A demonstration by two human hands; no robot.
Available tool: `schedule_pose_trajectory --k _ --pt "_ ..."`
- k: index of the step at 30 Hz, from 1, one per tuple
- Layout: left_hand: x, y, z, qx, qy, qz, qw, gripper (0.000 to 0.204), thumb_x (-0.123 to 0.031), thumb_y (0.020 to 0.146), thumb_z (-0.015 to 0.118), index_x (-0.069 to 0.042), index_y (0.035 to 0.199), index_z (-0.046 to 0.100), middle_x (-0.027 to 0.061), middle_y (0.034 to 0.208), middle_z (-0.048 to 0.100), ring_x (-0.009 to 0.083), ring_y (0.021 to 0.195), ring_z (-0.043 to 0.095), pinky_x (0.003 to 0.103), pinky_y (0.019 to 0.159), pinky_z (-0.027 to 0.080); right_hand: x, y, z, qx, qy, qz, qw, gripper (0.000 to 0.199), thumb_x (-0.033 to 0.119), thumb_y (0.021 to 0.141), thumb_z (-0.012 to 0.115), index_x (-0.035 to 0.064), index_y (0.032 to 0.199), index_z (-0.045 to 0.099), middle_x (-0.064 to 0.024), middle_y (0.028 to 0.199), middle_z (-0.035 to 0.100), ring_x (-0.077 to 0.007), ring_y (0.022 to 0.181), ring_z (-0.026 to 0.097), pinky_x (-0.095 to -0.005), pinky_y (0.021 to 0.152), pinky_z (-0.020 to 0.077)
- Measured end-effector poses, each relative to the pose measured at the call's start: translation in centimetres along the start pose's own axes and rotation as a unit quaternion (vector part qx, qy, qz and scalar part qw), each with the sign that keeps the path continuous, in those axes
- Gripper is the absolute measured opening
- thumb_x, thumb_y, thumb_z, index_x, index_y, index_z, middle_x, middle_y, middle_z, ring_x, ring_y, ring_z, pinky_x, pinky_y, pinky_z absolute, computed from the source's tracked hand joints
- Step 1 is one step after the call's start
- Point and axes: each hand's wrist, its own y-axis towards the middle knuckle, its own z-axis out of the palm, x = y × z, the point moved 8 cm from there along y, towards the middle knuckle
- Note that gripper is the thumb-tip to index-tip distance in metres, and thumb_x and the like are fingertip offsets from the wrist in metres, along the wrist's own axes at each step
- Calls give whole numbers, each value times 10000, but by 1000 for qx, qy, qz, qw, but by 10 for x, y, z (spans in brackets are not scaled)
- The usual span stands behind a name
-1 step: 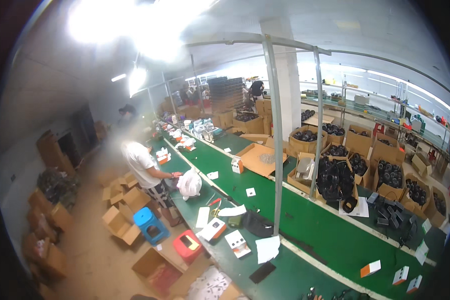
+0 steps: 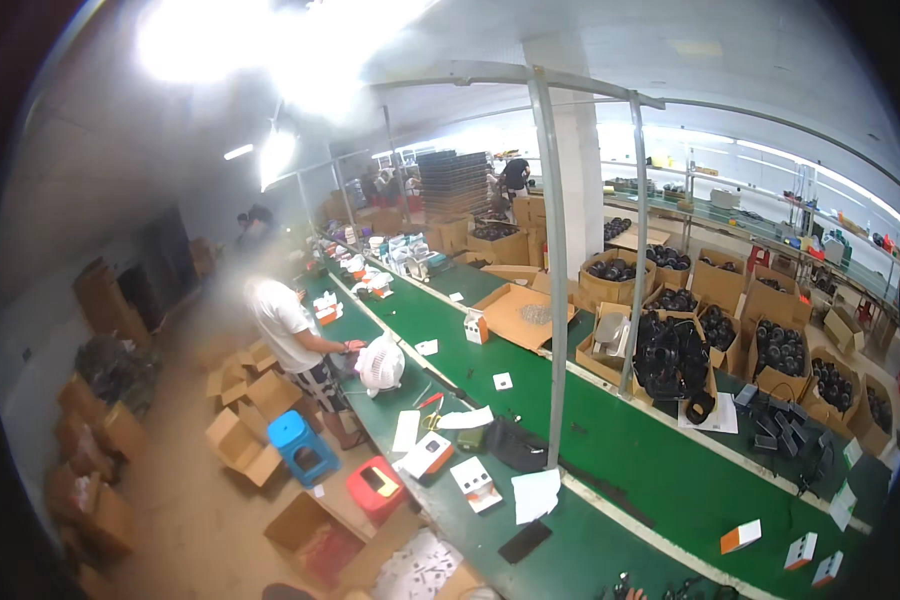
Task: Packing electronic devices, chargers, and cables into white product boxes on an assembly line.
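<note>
At the bottom edge, a small bit of what looks like my right hand (image 2: pixel 635 594) shows beside small black parts (image 2: pixel 622 583); its fingers are mostly cut off. More black pieces (image 2: pixel 685 589) lie just right of it. My left hand does not show. Up the green bench from there lie a dark flat phone-like slab (image 2: pixel 525 542), a white sheet (image 2: pixel 536 497) and an open white-and-orange box (image 2: pixel 475 485). A second such box (image 2: pixel 427 455), a black pouch (image 2: pixel 518 445) and red-handled scissors (image 2: pixel 431 402) lie beyond.
A co-worker in a white shirt (image 2: pixel 282 320) stands at the bench, one hand by a white fan (image 2: pixel 380 365). A metal post (image 2: pixel 553 280) rises beside the green conveyor (image 2: pixel 610 455). Cartons of black parts (image 2: pixel 618 285) stand right; blue (image 2: pixel 300 448) and red (image 2: pixel 375 487) stools stand left.
The white fan beside the co-worker has turned and shows its ribbed grille more plainly. Heads at the far left have shifted slightly. The goods on the bench have not moved.
</note>
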Motion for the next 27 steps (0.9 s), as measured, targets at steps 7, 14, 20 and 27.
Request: schedule_pose_trajectory --k 7,14,20,27 --pt "-9 21 32 -41 -35 67 996 736 -446 1076 563 -121 1692 326 272 1673 418 463 1482 486 568 1203 420 2 1 8 -21 -21 -10 999 1022 616 989 659 190 1768 152 -128 1842 124 -398 1679 148 -683 1314 167" --pt "-4 45 16 -73 -41 136 987 716 -452 1095 527 -132 1700 315 270 1685 407 465 1499 471 574 1212 408 1 -12 4 -47 44 15 998 1010 568 963 727 246 1758 194 -77 1839 164 -371 1676 162 -721 1282 195" --pt "-6 45 4 -57 -61 204 975 699 -457 1112 495 -142 1706 305 267 1695 397 467 1513 457 579 1219 399 11 -18 -6 -41 33 20 998 954 501 1005 716 251 1758 187 -81 1838 164 -380 1670 176 -705 1284 213" --pt "2 46 13 -47 -118 256 958 680 -469 1115 469 -160 1703 324 244 1719 354 457 1579 372 615 1268 303 -5 -2 11 -58 22 -2 998 886 487 1047 665 232 1757 200 -94 1835 166 -391 1667 181 -711 1269 252"
